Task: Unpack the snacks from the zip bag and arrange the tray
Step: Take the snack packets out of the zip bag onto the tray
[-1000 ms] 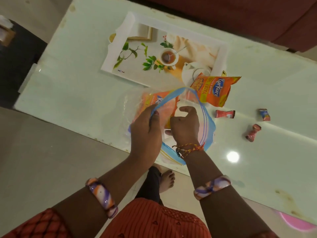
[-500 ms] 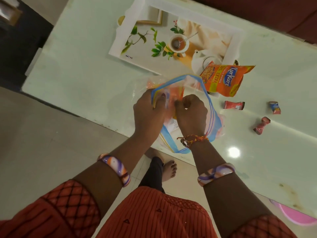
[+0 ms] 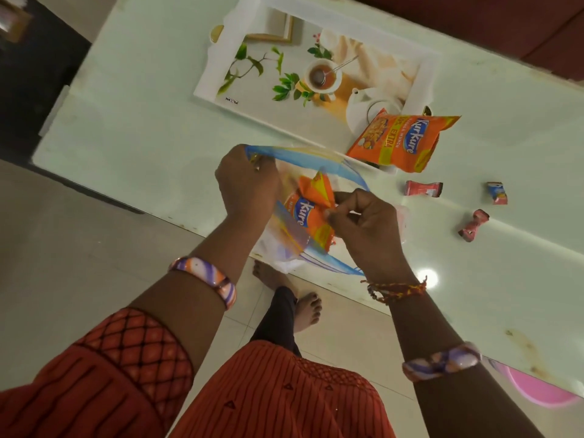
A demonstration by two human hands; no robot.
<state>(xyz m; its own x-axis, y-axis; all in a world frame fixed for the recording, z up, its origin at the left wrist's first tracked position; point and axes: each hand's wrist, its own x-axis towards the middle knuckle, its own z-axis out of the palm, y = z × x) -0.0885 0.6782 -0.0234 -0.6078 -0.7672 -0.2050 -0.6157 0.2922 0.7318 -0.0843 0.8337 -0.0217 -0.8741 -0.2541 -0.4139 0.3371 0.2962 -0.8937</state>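
Observation:
A clear zip bag (image 3: 335, 162) with a blue rim lies open at the near edge of the table. My left hand (image 3: 246, 188) pinches the bag's rim at its left end. My right hand (image 3: 363, 222) grips an orange snack packet (image 3: 311, 213) by its top, and the packet stands partly out of the bag's mouth. A second orange snack packet (image 3: 401, 140) rests on the near right corner of the white printed tray (image 3: 208, 80). Three small wrapped candies (image 3: 423, 188) (image 3: 496, 193) (image 3: 473, 224) lie on the table to the right.
The pale green glass table (image 3: 142, 128) stretches left and right of the bag. A dark cabinet (image 3: 34, 67) stands at the far left. A red sofa (image 3: 474, 23) runs behind the table. A pink tub (image 3: 531, 390) sits under the table's right end. My feet are below the table edge.
My right hand has come up out of the bag with the orange packet, which was deeper inside before. My left hand has kept hold of the rim and the bag's mouth has stretched wider.

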